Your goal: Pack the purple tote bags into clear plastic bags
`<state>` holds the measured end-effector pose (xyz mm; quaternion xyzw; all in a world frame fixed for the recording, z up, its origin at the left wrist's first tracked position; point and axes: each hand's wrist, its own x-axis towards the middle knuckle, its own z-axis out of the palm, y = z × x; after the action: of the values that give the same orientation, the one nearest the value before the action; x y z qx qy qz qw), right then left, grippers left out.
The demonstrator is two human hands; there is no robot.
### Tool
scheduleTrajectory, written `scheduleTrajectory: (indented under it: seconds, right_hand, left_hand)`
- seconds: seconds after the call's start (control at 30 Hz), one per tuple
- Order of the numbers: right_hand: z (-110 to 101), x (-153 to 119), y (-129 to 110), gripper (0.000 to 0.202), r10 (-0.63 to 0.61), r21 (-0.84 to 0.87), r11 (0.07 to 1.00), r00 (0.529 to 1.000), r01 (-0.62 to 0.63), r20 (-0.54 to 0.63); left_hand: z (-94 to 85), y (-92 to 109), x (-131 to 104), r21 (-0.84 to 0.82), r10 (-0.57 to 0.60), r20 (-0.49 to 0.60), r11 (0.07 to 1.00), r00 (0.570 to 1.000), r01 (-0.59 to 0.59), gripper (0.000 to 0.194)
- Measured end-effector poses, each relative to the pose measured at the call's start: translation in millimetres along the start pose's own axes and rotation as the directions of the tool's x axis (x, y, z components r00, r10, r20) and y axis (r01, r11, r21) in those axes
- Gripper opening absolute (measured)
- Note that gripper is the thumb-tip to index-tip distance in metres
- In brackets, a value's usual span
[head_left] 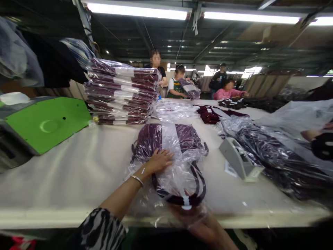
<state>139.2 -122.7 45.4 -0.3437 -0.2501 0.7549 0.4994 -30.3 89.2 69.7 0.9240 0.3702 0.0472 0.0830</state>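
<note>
We lay our left hand [161, 160] flat and open, fingers slightly spread, on the clear plastic over a dark maroon bagged garment [148, 139]. Our right hand [194, 220] is at the near end of the same plastic, by the front edge of the tabletop [65, 180]; the film and blur cover its fingers, so we cannot tell whether they grip. The bagged garment lies near the middle of the tabletop, its dark looped band [201, 185] toward us, with a small white piece [186, 201] at the band's near end. We wear a bracelet [137, 180] on our left wrist.

Behind the bagged garment we see flat clear plastic [177, 111], and left of that a tall stack of wrapped garments [122, 93]. A green-panelled box [49, 121] stands toward the left edge. To our right sits a pale grey holder [240, 161], beside a long heap of plastic-covered clothing [281, 152] that stretches toward the right edge. Farther back lies a dark red garment [210, 114]. Across from us, toward the far edge, a person in an apron [177, 88] holds a wrapped bundle [191, 89].
</note>
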Motion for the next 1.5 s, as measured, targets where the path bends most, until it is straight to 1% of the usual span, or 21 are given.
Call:
scheduleTrajectory:
  seconds: [0.07,0.13,0.2,0.23,0.27,0.33,0.4,0.43,0.47,0.53,0.63,0.7,0.77,0.83,0.93,1.0,1.1,1.17,1.27,1.4,1.5]
  right_hand:
    - [-34.1,-48.0,6.8,0.05,0.155,0.103,0.984,0.985,-0.147,-0.075]
    - [-68.7,-92.9,4.9,0.055,0.176,-0.009,0.982,0.939,-0.187,-0.295]
    - [-92.7,-123.2,-3.9,0.06,-0.026,-0.342,0.923,0.856,-0.178,-0.516]
    - [-98.1,-130.7,-9.6,0.062,-0.202,-0.545,0.822,0.811,-0.164,-0.549]
    - [-98.6,-132.9,-15.4,0.064,-0.39,-0.734,0.664,0.772,-0.141,-0.502]
    - [-87.5,-122.6,-25.8,0.072,-0.682,-0.973,0.227,0.705,-0.051,-0.196]
    - [-67.9,-98.2,-33.6,0.076,-0.746,-0.977,-0.207,0.639,0.044,0.187]
    - [-58.3,-83.4,-36.8,0.076,-0.721,-0.93,-0.361,0.614,0.066,0.323]
    - [-50.6,-68.4,-39.8,0.075,-0.694,-0.884,-0.462,0.593,0.068,0.408]
    - [-43.4,-41.6,-46.7,0.074,-0.689,-0.847,-0.531,0.576,0.012,0.44]
    - [-53.6,-20.7,-61.6,0.058,-0.764,-0.904,-0.405,0.594,-0.137,0.253]
    - [-69.6,-23.5,-71.3,0.043,-0.819,-0.952,-0.25,0.563,-0.179,0.109]
    - [-89.0,-38.7,-74.4,0.036,-0.883,-0.988,-0.028,0.467,-0.153,-0.047]
    - [-110.3,-62.7,-65.5,0.037,-0.885,-0.955,0.288,0.363,-0.069,-0.293]
    - [-146.4,-106.6,-29.2,0.04,-0.658,-0.655,0.744,0.305,0.127,-0.688]
    - [-170.1,-136.3,0.1,0.042,-0.474,-0.428,0.88,0.315,0.205,-0.822]
    - [-189.5,-170.4,27.1,0.043,-0.326,-0.278,0.942,0.32,0.187,-0.889]
    - [-184.3,-178.4,25.5,0.047,-0.33,-0.282,0.942,0.356,0.18,-0.874]
    - [-159.3,-165.1,-1.7,0.056,-0.468,-0.421,0.883,0.422,0.206,-0.776]
    - [-137.9,-130.4,-47.1,0.076,-0.631,-0.719,0.693,0.533,0.061,-0.563]
    - [-135.5,-118.2,-67.4,0.077,-0.674,-0.883,0.449,0.597,-0.138,-0.436]
  left_hand:
    - [-2.4,16.1,-20.8,-0.126,0.08,0.041,0.989,0.996,-0.074,0.045]
    - [-4.5,35.0,-48.5,-0.288,0.209,0.094,0.942,0.973,-0.174,0.046]
    - [-2.0,56.6,-78.1,-0.386,0.303,0.126,0.892,0.945,-0.235,0.055]
    - [1.7,68.5,-92.0,-0.399,0.326,0.133,0.882,0.936,-0.25,0.065]
    - [6.9,81.0,-104.6,-0.392,0.339,0.135,0.881,0.931,-0.264,0.076]
    - [19.6,106.6,-125.2,-0.354,0.374,0.116,0.881,0.92,-0.314,0.089]
    - [31.0,130.0,-139.7,-0.318,0.433,0.081,0.865,0.898,-0.388,0.083]
    - [34.7,139.6,-145.3,-0.305,0.462,0.063,0.853,0.884,-0.424,0.078]
    - [36.7,147.1,-150.2,-0.296,0.485,0.043,0.841,0.873,-0.453,0.072]
    - [36.1,154.1,-159.8,-0.299,0.505,0.01,0.825,0.863,-0.479,0.062]
    - [30.4,141.1,-177.9,-0.24,0.387,-0.054,0.89,0.92,-0.388,0.06]
    - [30.6,118.8,-193.5,-0.109,0.182,-0.122,0.975,0.976,-0.195,0.065]
    - [37.1,91.4,-210.8,0.021,-0.031,-0.179,0.999,0.983,0.035,0.067]
    - [48.5,65.9,-227.2,0.1,-0.156,-0.211,0.979,0.965,0.18,0.064]
    - [65.5,41.5,-246.8,0.14,-0.175,-0.282,0.965,0.943,0.221,0.061]
    - [71.9,34.5,-257.4,0.135,-0.155,-0.342,0.968,0.927,0.212,0.056]
    - [74.2,30.9,-273.1,0.087,-0.204,-0.464,0.958,0.862,0.274,0.047]
    - [73.8,30.0,-283.0,0.001,-0.297,-0.578,0.931,0.76,0.365,0.045]
    - [74.3,29.7,-291.7,-0.259,-0.486,-0.665,0.862,0.567,0.435,0.053]
    - [74.7,34.4,-285.8,-0.695,-0.812,-0.477,0.582,0.335,0.422,0.065]
    - [66.8,42.6,-276.9,-0.773,-0.897,-0.343,0.438,0.278,0.46,0.064]
